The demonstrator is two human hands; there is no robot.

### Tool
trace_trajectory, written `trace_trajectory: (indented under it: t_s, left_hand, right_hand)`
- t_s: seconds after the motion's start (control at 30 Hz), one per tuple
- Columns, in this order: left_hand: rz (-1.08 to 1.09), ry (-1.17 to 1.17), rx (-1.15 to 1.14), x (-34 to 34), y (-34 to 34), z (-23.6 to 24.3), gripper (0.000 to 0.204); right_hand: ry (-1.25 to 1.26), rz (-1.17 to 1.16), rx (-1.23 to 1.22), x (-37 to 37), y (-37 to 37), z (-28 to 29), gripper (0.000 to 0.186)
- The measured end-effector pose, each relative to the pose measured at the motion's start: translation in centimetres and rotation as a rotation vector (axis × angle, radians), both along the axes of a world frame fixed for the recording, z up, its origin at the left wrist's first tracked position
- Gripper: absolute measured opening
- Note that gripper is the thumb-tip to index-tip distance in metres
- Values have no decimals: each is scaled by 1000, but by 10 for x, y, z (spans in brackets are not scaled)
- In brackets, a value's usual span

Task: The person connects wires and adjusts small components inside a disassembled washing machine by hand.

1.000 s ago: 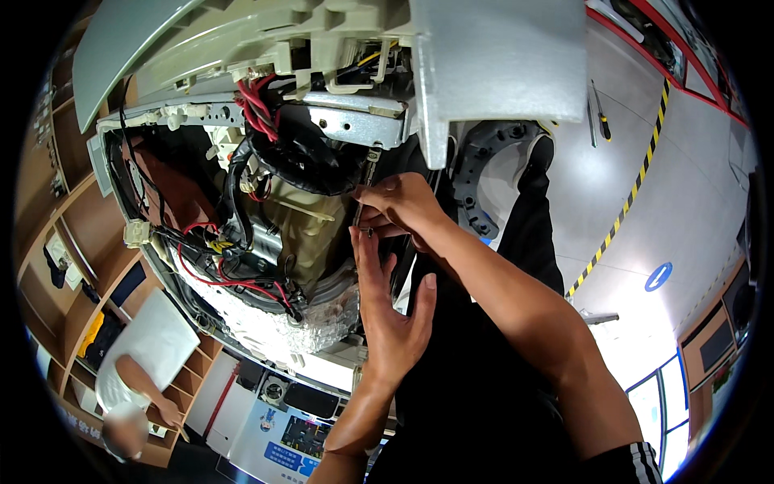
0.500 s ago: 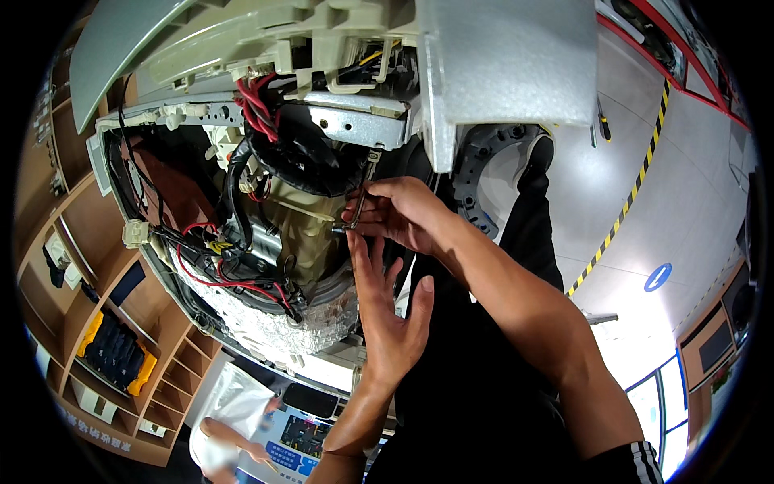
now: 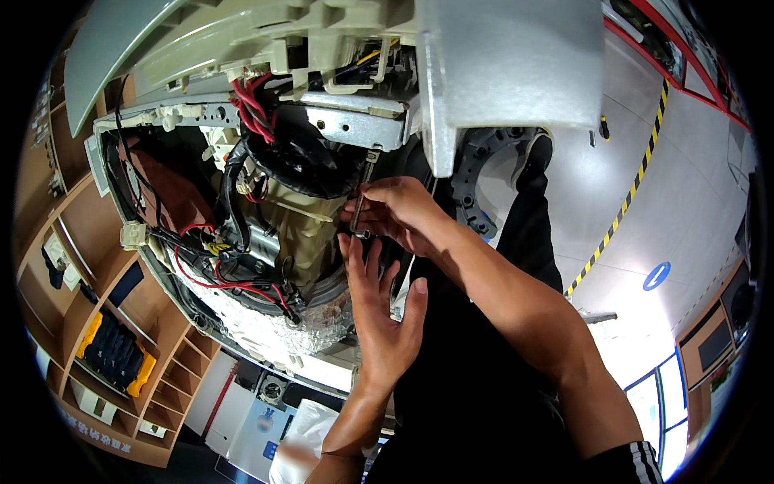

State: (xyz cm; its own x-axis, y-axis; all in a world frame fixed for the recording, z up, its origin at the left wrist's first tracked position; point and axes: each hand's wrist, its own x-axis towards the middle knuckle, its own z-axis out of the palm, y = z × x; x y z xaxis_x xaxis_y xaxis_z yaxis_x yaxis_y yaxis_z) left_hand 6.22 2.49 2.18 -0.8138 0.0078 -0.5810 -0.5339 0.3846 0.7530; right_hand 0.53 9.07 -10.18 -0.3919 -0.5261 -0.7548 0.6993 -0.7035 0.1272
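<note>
In front of me is an opened washing machine; its inner tub (image 3: 310,234) and bundled black hose (image 3: 306,173) are exposed. My right hand (image 3: 403,211) has its fingers curled around a slim metal wrench (image 3: 368,171), close to the tub's right side. The wrench stands nearly upright in the picture, one end beneath a metal bracket (image 3: 359,121). My left hand (image 3: 383,327) is open, palm facing the tub, with its fingertips close to the wrench's lower end. Whether they touch it I cannot tell. The fastener, if any, is hidden.
Red wires (image 3: 258,121) hang over the hose. A silver panel (image 3: 516,64) juts out at top right. A dark ring-shaped part (image 3: 476,177) lies on the floor by my foot, with a screwdriver (image 3: 605,127) farther right. Wooden shelves (image 3: 89,218) stand left; another person (image 3: 302,448) is below.
The wrench's lower end has swung slightly right, and my left hand has shifted a little left and down. The other person has moved right and lower in the picture.
</note>
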Motion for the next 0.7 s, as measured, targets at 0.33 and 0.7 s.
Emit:
trace_trajectory:
  t_s: [0.33,0.7]
  left_hand:
    - [-170,43,-95,-2,-3,-8,80]
    - [-137,35,-36,-6,-4,-9,75]
  right_hand:
    - [183,205,287,-3,7,-1,22]
    - [40,-22,-91,2,6,-4,19]
